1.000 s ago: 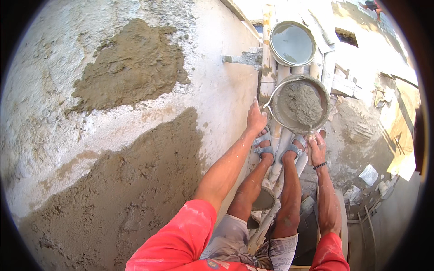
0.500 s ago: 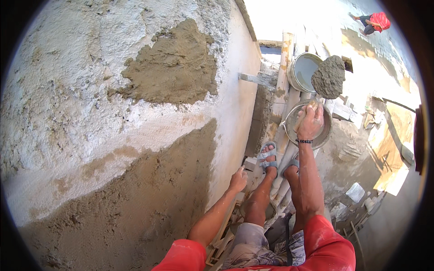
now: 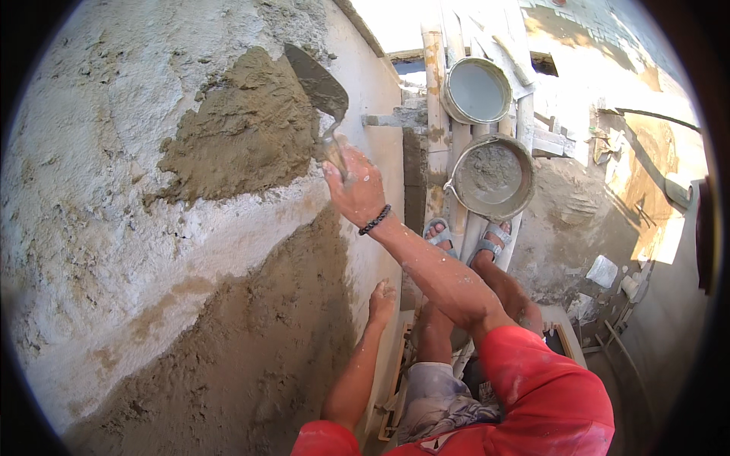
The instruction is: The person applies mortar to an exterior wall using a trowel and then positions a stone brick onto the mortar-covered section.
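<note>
My right hand grips the handle of a metal trowel, whose blade is against the plastered wall at the right side of a patch of wet mortar. Lower down, my left hand is beside the wall with fingers curled; what, if anything, they hold is too small to make out. A bucket with wet mortar sits in front of my sandaled feet, and behind it stands a bucket of grey water.
I stand on bamboo poles forming a narrow platform along the wall. To the right below lie rubble, a white sack, boards and sticks. A board ledge runs along the wall's far edge, beside sunlit ground.
My right hand has swung left from above the mortar bucket to the wall. The mortar lump on the trowel is no longer visible as a lump. My left hand stays low.
</note>
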Available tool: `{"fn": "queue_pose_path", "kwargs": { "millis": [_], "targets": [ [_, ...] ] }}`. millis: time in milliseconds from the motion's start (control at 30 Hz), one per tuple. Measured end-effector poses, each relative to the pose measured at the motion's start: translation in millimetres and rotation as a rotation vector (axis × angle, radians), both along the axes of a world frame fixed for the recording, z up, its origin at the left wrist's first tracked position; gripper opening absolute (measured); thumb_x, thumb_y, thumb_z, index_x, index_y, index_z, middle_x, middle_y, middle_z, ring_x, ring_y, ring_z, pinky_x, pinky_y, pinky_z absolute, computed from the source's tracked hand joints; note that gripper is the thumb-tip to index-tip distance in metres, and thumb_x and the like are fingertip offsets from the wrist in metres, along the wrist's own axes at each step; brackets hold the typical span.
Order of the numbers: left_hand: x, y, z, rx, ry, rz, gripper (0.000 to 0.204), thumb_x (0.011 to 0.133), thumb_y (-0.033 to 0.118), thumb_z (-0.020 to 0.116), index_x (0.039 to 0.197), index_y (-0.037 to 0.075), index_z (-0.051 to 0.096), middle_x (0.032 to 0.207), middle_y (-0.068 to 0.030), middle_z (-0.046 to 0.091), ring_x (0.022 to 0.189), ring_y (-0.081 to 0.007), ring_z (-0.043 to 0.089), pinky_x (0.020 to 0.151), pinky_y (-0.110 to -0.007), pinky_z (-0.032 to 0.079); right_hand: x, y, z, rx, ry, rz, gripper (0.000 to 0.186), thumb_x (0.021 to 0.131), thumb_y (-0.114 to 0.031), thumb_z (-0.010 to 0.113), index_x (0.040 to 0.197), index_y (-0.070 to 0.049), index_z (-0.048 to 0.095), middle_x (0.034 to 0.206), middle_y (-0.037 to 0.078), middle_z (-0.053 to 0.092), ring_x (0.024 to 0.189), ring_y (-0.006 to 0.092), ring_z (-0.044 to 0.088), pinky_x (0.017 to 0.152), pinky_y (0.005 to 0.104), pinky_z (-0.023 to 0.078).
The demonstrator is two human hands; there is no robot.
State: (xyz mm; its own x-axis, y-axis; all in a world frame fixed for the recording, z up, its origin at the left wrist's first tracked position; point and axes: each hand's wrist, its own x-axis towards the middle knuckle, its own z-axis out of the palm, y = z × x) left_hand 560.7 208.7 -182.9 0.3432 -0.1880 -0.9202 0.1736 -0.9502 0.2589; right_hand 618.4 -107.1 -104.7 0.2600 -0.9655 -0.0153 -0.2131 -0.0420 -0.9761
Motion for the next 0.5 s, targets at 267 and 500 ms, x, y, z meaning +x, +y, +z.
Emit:
{"fn": "queue_pose_path", "kwargs": {
  "millis": [267, 500],
  "targets": [
    [-71, -90, 41, -0.291, 0.236, 0.489, 0.046, 0.091, 0.008, 0.053, 0.134, -0.003, 0.040, 0.107, -0.0079, 0.061, 0.087, -0.0154, 0.059, 0.077, -0.028, 0.048, -75, 1, -163, 0.411, 0.070, -0.054, 0.045, 0.083, -0.021, 0.059, 0.120, 0.004, 0.055, 0.091, 0.018, 0.066, 0.074, 0.0267, 0.065, 0.070, 0.0375, 0.051],
    [-165, -133, 30, -0.345, 0.455, 0.471, 0.051, 0.093, 0.020, 0.055, 0.139, 0.005, 0.039, 0.124, -0.0068, 0.056, 0.105, -0.0198, 0.058, 0.086, -0.030, 0.046, 29, -52, -215, 0.652, -0.290, -0.087, 0.046, 0.081, -0.014, 0.061, 0.123, 0.003, 0.055, 0.076, 0.005, 0.060, 0.061, 0.0115, 0.057, 0.050, 0.0272, 0.049]
  ]
}}
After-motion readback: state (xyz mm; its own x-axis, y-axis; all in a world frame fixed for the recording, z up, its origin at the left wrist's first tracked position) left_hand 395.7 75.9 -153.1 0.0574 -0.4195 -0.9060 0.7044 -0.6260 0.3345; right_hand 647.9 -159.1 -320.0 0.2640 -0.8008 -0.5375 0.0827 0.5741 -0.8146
